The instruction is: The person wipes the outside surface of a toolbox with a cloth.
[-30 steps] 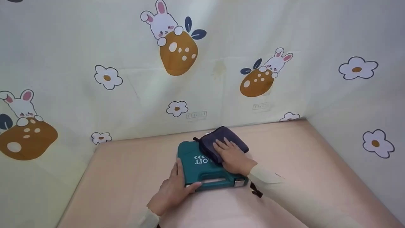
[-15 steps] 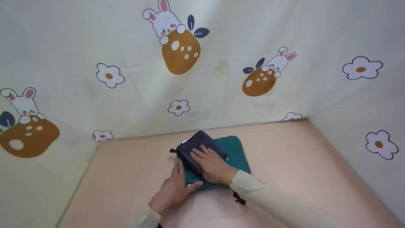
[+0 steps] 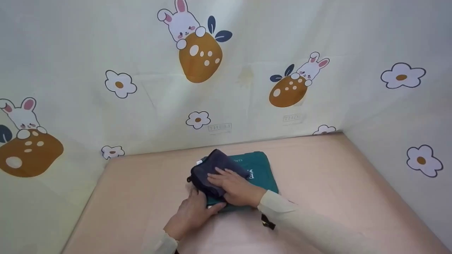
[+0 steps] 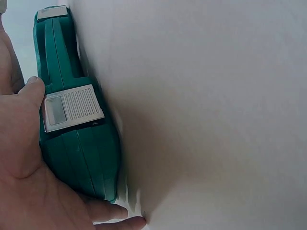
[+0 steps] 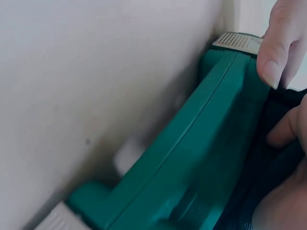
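A teal hard plastic tool case (image 3: 266,176) with white lettering lies flat on the table. My left hand (image 3: 190,211) holds its near left corner, thumb along the front edge and fingers along the side. In the left wrist view, the thumb rests beside a metal latch (image 4: 74,108). A dark purple cleaning cloth (image 3: 212,165) with black edging and a small loop covers the left part of the lid. My right hand (image 3: 235,185) lies on the cloth with fingers extended, pressing it to the case. In the right wrist view, its thumb (image 5: 283,134) touches the dark cloth.
A pale pink covering spreads over the table (image 3: 335,194). Behind it and at both sides hang white sheets (image 3: 247,88) printed with rabbits and flowers. A dark strap (image 3: 268,222) hangs below the right sleeve.
My right hand has moved the cloth from the right of the lid to the left, then slightly nearer me, showing lettering on the right. The left hand and case have stayed in place.
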### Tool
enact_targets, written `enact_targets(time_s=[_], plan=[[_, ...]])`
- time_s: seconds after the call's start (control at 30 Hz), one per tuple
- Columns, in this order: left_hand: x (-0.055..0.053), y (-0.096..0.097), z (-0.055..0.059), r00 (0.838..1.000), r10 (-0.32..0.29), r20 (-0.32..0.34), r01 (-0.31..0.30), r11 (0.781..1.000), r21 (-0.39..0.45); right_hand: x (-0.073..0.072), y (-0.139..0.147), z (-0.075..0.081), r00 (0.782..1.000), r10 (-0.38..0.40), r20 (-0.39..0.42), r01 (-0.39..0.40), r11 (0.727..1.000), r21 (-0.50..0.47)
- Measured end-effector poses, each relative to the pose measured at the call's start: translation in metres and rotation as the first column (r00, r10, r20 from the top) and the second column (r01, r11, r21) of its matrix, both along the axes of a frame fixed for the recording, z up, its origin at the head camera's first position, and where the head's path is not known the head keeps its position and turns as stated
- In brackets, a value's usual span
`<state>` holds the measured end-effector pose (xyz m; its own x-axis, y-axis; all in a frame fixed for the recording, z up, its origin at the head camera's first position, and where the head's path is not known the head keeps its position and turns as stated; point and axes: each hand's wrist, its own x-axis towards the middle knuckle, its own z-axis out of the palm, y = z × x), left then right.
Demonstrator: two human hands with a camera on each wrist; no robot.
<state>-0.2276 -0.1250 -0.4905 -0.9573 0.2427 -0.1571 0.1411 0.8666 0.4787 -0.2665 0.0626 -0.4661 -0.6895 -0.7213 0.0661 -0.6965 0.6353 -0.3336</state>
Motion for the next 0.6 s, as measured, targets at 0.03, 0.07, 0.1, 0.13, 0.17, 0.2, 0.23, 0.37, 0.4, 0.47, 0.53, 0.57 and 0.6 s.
enact_targets(time_s=[0.03, 0.07, 0.1, 0.13, 0.17, 0.2, 0.23, 0.37, 0.4, 0.47, 0.53, 0.57, 0.6], plan=[[0.0, 0.0, 0.0, 1.0, -0.002, -0.005, 0.002, 1.0, 0.007, -0.001, 0.002, 0.0, 1.0, 0.016, 0.018, -0.016, 1.0, -0.017], [0.0, 0.0, 0.0, 1.0, -0.001, -0.005, 0.001, 1.0, 0.012, -0.002, 0.005, 0.001, 0.999, 0.036, 0.029, -0.035, 0.999, -0.03], [0.001, 0.0, 0.0, 1.0, -0.001, -0.007, 0.001, 1.0, 0.019, -0.003, 0.008, 0.001, 0.998, 0.054, 0.04, -0.052, 0.998, -0.043], [0.001, 0.0, 0.0, 1.0, -0.003, -0.01, 0.003, 1.0, 0.023, -0.004, 0.011, 0.001, 0.996, 0.073, 0.048, -0.071, 0.996, -0.055], [0.002, 0.0, 0.0, 1.0, -0.005, -0.01, 0.005, 1.0, 0.026, -0.006, 0.014, 0.002, 0.994, 0.094, 0.051, -0.09, 0.994, -0.063], [0.002, 0.0, 0.0, 1.0, -0.006, -0.009, 0.006, 0.999, 0.031, -0.007, 0.017, 0.002, 0.992, 0.112, 0.054, -0.108, 0.992, -0.069], [0.003, -0.001, 0.0, 1.0, -0.008, -0.011, 0.008, 0.999, 0.034, -0.009, 0.02, 0.003, 0.99, 0.128, 0.058, -0.123, 0.99, -0.074], [0.003, -0.001, 0.002, 1.0, -0.001, 0.002, 0.001, 1.0, 0.024, -0.015, 0.028, 0.004, 0.983, 0.167, 0.08, -0.159, 0.983, -0.093], [0.002, -0.001, 0.002, 1.0, -0.001, 0.005, 0.001, 1.0, 0.024, -0.017, 0.031, 0.005, 0.982, 0.168, 0.09, -0.159, 0.982, -0.099], [0.002, -0.002, 0.002, 1.0, -0.007, 0.002, 0.007, 1.0, 0.021, -0.019, 0.036, 0.005, 0.981, 0.168, 0.1, -0.157, 0.982, -0.108], [0.001, -0.002, 0.001, 1.0, -0.019, -0.007, 0.02, 0.999, 0.027, -0.021, 0.041, 0.005, 0.981, 0.168, 0.098, -0.156, 0.981, -0.118], [0.001, -0.002, 0.001, 1.0, -0.026, -0.014, 0.026, 0.999, 0.029, -0.022, 0.044, 0.005, 0.98, 0.169, 0.101, -0.156, 0.98, -0.127], [0.001, -0.003, 0.001, 0.999, -0.03, -0.02, 0.031, 0.999, 0.025, -0.022, 0.047, 0.005, 0.98, 0.174, 0.098, -0.16, 0.978, -0.133]])
